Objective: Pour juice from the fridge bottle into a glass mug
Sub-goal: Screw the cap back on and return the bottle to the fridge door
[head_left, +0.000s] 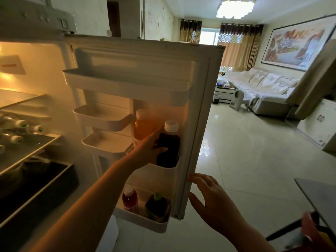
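We see only our two arms and hands. Our left hand and the forearm behind it are bare as far as the frame's lower edge, with no sleeve in sight. Our right hand is bare too, and so is its forearm down to the bottom edge. The fingers on it show short nails. No clothing appears on either arm.
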Action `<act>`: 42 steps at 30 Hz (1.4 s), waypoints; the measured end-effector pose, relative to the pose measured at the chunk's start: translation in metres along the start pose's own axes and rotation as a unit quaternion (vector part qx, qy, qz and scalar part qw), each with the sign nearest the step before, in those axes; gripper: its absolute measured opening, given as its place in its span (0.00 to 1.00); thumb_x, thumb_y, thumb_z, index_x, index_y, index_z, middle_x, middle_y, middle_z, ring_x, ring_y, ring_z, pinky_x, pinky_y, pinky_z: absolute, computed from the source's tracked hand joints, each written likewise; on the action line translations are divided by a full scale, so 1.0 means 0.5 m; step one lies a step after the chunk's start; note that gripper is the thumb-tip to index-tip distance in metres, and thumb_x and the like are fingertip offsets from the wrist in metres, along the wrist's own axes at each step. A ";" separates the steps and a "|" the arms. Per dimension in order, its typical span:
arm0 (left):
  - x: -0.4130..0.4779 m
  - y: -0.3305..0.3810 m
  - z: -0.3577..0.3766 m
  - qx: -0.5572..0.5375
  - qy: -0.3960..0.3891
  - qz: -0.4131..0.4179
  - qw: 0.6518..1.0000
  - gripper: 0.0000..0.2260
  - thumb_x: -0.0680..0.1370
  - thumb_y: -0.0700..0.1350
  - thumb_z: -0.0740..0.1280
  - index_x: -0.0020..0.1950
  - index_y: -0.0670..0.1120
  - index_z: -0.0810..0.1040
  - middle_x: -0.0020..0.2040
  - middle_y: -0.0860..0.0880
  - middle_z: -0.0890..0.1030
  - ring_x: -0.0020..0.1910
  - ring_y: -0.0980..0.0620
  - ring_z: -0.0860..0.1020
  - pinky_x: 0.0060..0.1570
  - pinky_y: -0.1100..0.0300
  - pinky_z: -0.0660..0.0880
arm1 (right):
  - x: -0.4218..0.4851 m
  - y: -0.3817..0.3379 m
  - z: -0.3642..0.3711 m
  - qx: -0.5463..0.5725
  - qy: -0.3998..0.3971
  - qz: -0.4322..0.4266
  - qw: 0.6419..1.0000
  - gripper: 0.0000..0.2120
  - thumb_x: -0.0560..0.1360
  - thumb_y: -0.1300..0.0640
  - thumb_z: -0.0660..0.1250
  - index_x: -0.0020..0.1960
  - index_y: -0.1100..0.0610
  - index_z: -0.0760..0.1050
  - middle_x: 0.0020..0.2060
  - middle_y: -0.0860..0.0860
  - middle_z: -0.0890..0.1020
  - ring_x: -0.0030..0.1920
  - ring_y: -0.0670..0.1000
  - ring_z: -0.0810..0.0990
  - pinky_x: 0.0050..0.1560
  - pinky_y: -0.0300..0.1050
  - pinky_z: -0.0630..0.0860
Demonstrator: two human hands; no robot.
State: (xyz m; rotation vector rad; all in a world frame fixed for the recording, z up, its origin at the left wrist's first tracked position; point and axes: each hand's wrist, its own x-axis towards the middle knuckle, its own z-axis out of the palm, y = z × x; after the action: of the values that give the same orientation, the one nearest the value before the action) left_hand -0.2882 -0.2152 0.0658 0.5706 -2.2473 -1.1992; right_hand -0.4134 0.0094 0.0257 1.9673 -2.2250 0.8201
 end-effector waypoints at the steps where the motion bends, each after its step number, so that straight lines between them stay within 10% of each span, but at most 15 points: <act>1: 0.001 -0.002 0.002 0.016 0.000 0.006 1.000 0.30 0.76 0.40 0.66 0.72 0.59 0.57 0.68 0.47 0.67 0.68 0.46 0.67 0.63 0.42 0.70 | 0.000 0.000 0.002 0.001 0.000 -0.001 1.000 0.25 0.73 0.38 0.51 0.64 0.48 0.70 0.63 0.43 0.73 0.60 0.38 0.65 0.54 0.25 0.60; 7: -0.004 -0.022 0.010 0.169 0.048 0.016 0.984 0.32 0.75 0.53 0.64 0.72 0.68 0.48 0.72 0.47 0.62 0.71 0.41 0.63 0.63 0.35 0.67 | 0.002 0.009 0.015 0.006 -0.004 -0.001 1.000 0.24 0.73 0.39 0.52 0.64 0.47 0.69 0.63 0.42 0.73 0.63 0.39 0.67 0.55 0.26 0.61; 14: -0.051 0.015 0.045 0.274 0.180 0.069 0.942 0.29 0.76 0.46 0.66 0.74 0.51 0.57 0.73 0.48 0.62 0.67 0.43 0.69 0.59 0.43 0.74 | 0.020 0.013 0.017 0.005 0.008 -0.003 1.000 0.24 0.73 0.39 0.52 0.65 0.48 0.69 0.64 0.44 0.73 0.64 0.44 0.69 0.59 0.34 0.66; 23: -0.053 -0.027 0.108 0.378 0.155 0.116 0.905 0.29 0.79 0.50 0.55 0.77 0.50 0.45 0.78 0.47 0.41 0.76 0.43 0.41 0.67 0.52 0.40 | 0.041 0.023 0.020 0.009 0.045 -0.003 0.999 0.19 0.75 0.45 0.59 0.64 0.50 0.70 0.62 0.47 0.75 0.59 0.42 0.71 0.55 0.34 0.68; 30: -0.042 -0.043 0.071 0.399 0.126 0.129 0.899 0.30 0.80 0.49 0.60 0.77 0.52 0.47 0.78 0.51 0.41 0.76 0.50 0.40 0.67 0.40 0.44 | 0.052 0.041 0.022 0.003 0.069 0.008 0.998 0.18 0.74 0.49 0.64 0.62 0.53 0.72 0.60 0.51 0.78 0.58 0.44 0.73 0.53 0.28 0.64; 36: -0.071 -0.035 0.077 0.443 0.140 0.120 0.878 0.29 0.80 0.55 0.57 0.77 0.50 0.50 0.78 0.47 0.45 0.76 0.46 0.43 0.70 0.37 0.53 | 0.126 0.091 -0.017 -0.035 0.163 -0.003 0.986 0.25 0.75 0.42 0.57 0.64 0.58 0.69 0.61 0.56 0.77 0.61 0.54 0.75 0.59 0.47 0.74; 42: -0.091 0.004 0.112 0.507 0.196 0.088 0.835 0.28 0.79 0.59 0.54 0.76 0.50 0.55 0.77 0.43 0.52 0.76 0.42 0.50 0.69 0.34 0.55 | 0.215 0.141 -0.029 0.075 0.145 0.027 0.986 0.41 0.71 0.38 0.59 0.76 0.51 0.45 0.75 0.53 0.58 0.73 0.53 0.60 0.68 0.52 0.62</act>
State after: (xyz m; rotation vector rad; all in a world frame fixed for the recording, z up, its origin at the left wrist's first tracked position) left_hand -0.2881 -0.1523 0.0300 0.8506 -2.3342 0.3032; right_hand -0.5038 -0.0786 0.0549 1.7180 -2.1080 1.2271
